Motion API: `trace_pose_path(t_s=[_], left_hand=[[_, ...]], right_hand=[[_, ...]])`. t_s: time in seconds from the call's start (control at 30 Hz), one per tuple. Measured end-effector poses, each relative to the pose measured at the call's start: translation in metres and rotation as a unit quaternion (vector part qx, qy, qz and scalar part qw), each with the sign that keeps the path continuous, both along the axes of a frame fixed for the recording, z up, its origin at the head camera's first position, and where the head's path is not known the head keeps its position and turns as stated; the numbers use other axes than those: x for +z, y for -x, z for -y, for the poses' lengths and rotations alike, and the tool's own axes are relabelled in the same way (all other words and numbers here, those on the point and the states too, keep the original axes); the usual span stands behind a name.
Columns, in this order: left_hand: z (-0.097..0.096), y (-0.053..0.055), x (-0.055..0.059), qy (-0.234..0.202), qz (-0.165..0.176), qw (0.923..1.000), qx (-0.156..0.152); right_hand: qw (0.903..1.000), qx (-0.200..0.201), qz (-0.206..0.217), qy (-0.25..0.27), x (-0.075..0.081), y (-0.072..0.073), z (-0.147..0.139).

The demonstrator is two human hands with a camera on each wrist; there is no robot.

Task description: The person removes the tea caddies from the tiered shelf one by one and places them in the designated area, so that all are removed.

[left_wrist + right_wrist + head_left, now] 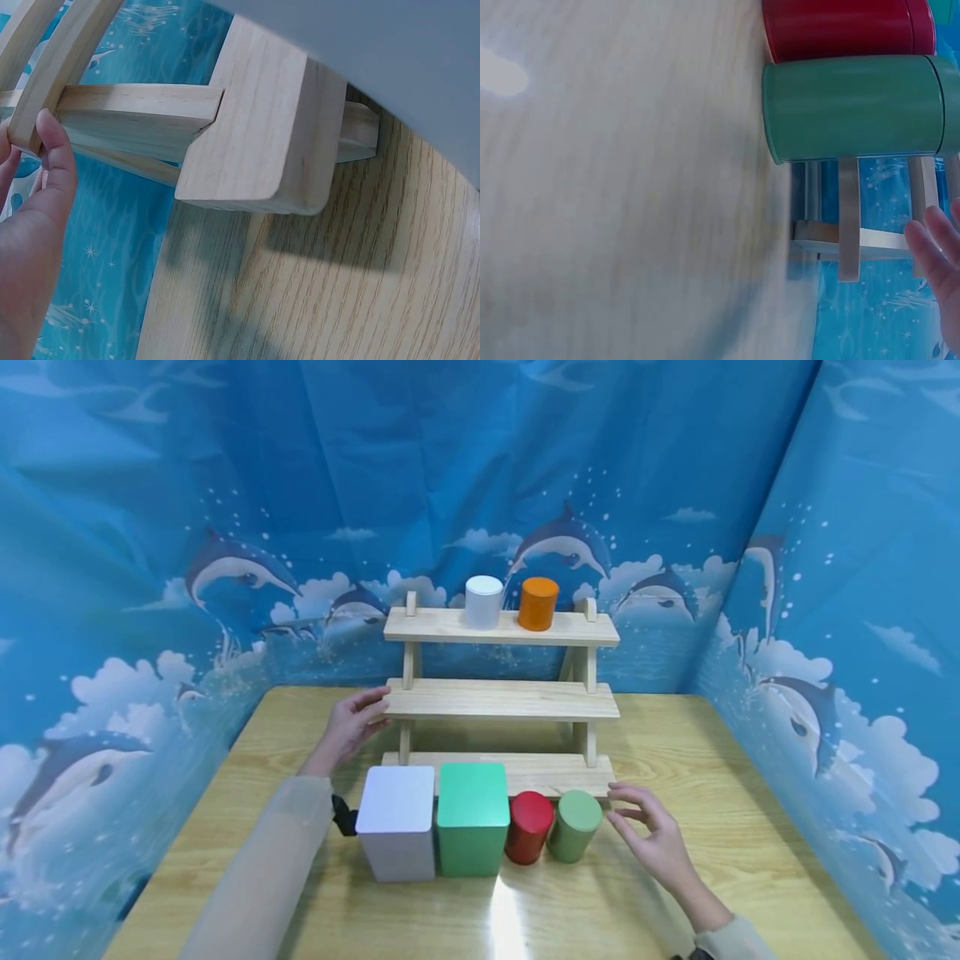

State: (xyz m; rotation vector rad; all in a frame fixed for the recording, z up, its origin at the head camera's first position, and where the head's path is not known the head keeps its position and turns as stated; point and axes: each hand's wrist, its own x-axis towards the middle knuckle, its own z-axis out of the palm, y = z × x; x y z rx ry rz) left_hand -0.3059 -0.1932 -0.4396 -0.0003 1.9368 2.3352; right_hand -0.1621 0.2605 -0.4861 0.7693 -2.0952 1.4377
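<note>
Left grip (350,724) set against the left end of the wooden rack's (501,700) middle shelf, fingertips over the board's edge, thumb below, fingers nearly straight and clasping nothing fully. Right grip (651,835) spread and relaxed, empty, poised just beside the light green round tin (574,825), whether touching it not clear. Left forearm stretched forward along the counter (750,827) in a pale sleeve, past the white square tin (397,822); right forearm angled in from the lower right, palm turned toward the tins. Light green round tin at the right end of a front row, next to the red round tin (528,826), then the green square tin (472,817). White cylinder (483,602) and orange cylinder (537,603) up on the top shelf, seen from the head view only. From the left wrist, thumb (56,154) pressed to a curved slat, shelf joint close up. From the right wrist, blurred, light green tin's side, red tin next to it, fingertips (939,240) apart from both.
</note>
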Motion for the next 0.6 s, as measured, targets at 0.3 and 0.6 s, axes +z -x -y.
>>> trace_pose_path(t_s=[0.3, 0.6], left_hand=[[0.003, 0.008, -0.011, 0.000, -0.007, 0.9999, 0.008], [0.004, 0.014, -0.023, 0.005, -0.020, 0.9996, 0.021]], right_hand=[[0.9999, -0.006, -0.002, -0.009, 0.016, 0.007, 0.004], [0.9985, -0.032, 0.021, -0.040, 0.042, 0.009, 0.013]])
